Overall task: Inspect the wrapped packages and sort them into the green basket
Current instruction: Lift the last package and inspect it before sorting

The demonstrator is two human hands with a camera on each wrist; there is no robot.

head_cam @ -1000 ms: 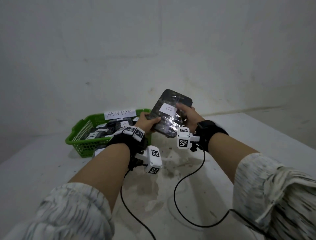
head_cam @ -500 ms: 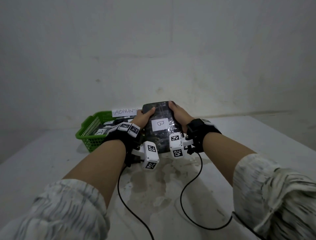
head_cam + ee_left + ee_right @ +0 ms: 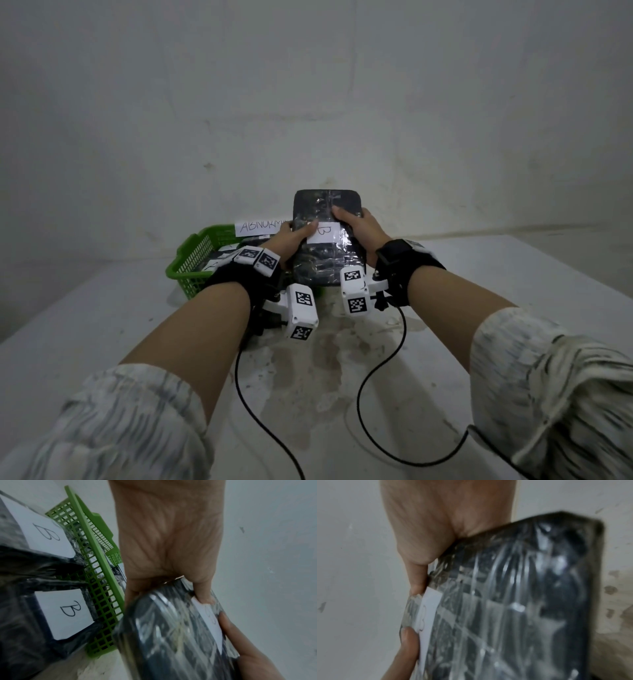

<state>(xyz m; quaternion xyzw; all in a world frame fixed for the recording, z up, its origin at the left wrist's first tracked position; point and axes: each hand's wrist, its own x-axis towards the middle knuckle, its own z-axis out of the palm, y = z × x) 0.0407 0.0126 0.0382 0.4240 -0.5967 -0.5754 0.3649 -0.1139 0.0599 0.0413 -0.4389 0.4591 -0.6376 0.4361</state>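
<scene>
A dark package point(image 3: 325, 260) wrapped in clear film, with a white label marked B, is held upright above the table between both hands. My left hand point(image 3: 291, 238) grips its left edge, thumb lying on the label. My right hand point(image 3: 356, 224) grips the right edge, thumb on the front face. The wrist views show the package point(image 3: 173, 634) point(image 3: 513, 601) close up, with thumbs pressed on its film. The green basket point(image 3: 191, 263) sits behind and left of the hands, with several wrapped packages point(image 3: 65, 612) labelled B inside it.
A paper sign reading ABNORMAL point(image 3: 260, 226) stands at the basket's far rim. The white table point(image 3: 102, 325) carries a stained patch point(image 3: 329, 363) in front of me. Two black cables point(image 3: 376, 411) trail from the wrist cameras. A plain wall rises close behind.
The package turned from tilted to upright, label facing me, and came lower and nearer. Both hands kept their hold; the left thumb now lies on the label.
</scene>
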